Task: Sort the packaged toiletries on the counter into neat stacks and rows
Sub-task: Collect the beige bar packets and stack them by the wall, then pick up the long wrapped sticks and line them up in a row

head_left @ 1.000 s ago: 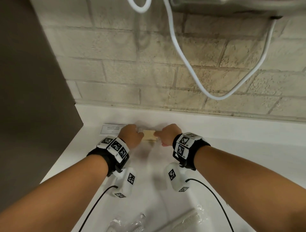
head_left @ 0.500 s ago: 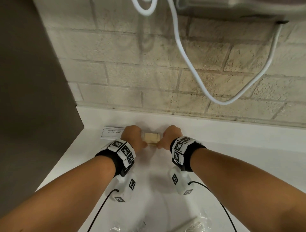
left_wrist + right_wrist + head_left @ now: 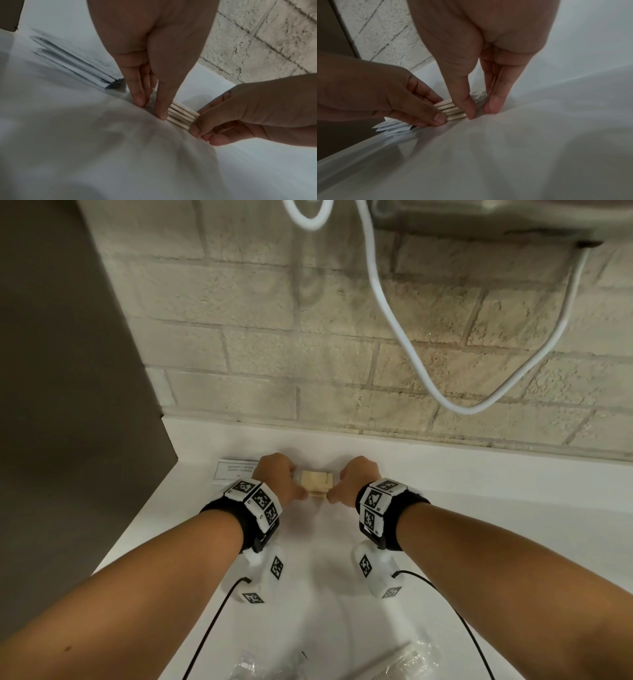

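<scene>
A short stack of flat beige packets (image 3: 317,480) in clear wrap lies on the white counter (image 3: 479,508) near the back wall. My left hand (image 3: 287,484) pinches its left end and my right hand (image 3: 342,491) its right end. In the left wrist view, the left hand (image 3: 150,106) has thumb and fingers pointing down astride the crinkled wrap beside the stack (image 3: 181,116). The right wrist view shows my right hand (image 3: 481,111) doing the same at the other end of the stack (image 3: 452,111). A pile of white shampoo sachets (image 3: 234,470) lies just to the left.
Near the front edge of the counter lie a wrapped comb (image 3: 394,666) and another clear-wrapped item (image 3: 267,666). A white cord (image 3: 394,313) hangs down the brick wall from a unit (image 3: 479,217) at the top right. A dark wall (image 3: 68,405) borders the counter's left edge.
Both hands keep hold of the ends of the beige stack in the same spot. Only small shifts of the hands and of the view show.
</scene>
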### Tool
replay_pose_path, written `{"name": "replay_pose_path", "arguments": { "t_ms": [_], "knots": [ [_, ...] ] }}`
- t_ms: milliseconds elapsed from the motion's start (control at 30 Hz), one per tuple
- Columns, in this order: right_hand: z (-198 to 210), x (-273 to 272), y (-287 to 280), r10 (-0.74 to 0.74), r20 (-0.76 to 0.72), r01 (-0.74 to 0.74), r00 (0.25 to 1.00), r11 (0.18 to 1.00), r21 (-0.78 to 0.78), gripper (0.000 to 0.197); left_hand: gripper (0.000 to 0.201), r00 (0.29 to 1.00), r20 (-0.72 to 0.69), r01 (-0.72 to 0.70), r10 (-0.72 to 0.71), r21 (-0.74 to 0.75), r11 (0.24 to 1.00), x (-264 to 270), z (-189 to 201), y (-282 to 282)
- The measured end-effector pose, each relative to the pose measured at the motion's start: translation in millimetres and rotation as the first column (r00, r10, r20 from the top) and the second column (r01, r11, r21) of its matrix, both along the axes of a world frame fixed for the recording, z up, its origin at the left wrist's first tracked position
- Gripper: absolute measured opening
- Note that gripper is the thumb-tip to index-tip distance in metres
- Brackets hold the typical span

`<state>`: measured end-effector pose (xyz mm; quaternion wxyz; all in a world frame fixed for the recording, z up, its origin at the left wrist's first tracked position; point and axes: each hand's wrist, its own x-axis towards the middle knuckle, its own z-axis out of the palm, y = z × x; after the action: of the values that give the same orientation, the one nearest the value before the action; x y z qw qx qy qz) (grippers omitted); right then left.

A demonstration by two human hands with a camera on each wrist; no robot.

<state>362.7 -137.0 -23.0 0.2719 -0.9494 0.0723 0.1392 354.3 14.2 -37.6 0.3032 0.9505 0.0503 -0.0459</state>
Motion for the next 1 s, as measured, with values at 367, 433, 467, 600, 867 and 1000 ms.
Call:
{"name": "replay_pose_path", "arguments": {
  "t_ms": [367,433,467,600,867,1000],
  "knots": [
    [6.0,-23.1,-15.9,0.039,-0.036,-0.036,0.999,0.997,0.075,0.072,0.074,0.996,-0.088,0.038,-0.035,0.027,0.999,-17.4,15.9,4.4],
    [9.3,-40.8,-25.9,0.087,-0.028,-0.083,0.996,0.989,0.121,0.079,0.072,0.995,-0.069,0.077,-0.076,0.016,0.997,-33.2,25.2,3.7],
    [11.3,-53.6,-31.9,0.108,-0.016,-0.105,0.994,0.986,0.130,0.078,0.069,0.993,-0.057,0.106,-0.105,0.017,0.994,-44.5,29.6,1.4],
    [26.1,-115.8,-61.7,0.165,0.025,-0.167,0.986,0.984,0.070,0.062,0.065,0.988,-0.016,0.153,-0.153,0.004,0.988,-100.2,40.9,-11.3],
    [26.5,-254.0,-118.4,0.177,0.005,-0.177,0.984,0.984,0.004,0.053,0.065,0.921,-0.070,0.386,-0.383,0.035,0.922,-222.5,30.8,-55.8],
    [14.5,-296.0,-112.2,0.347,-0.086,-0.350,0.934,0.937,-0.015,0.061,0.048,0.868,-0.239,0.487,-0.435,0.240,0.840,-253.0,14.1,-71.1]
  ]
}}
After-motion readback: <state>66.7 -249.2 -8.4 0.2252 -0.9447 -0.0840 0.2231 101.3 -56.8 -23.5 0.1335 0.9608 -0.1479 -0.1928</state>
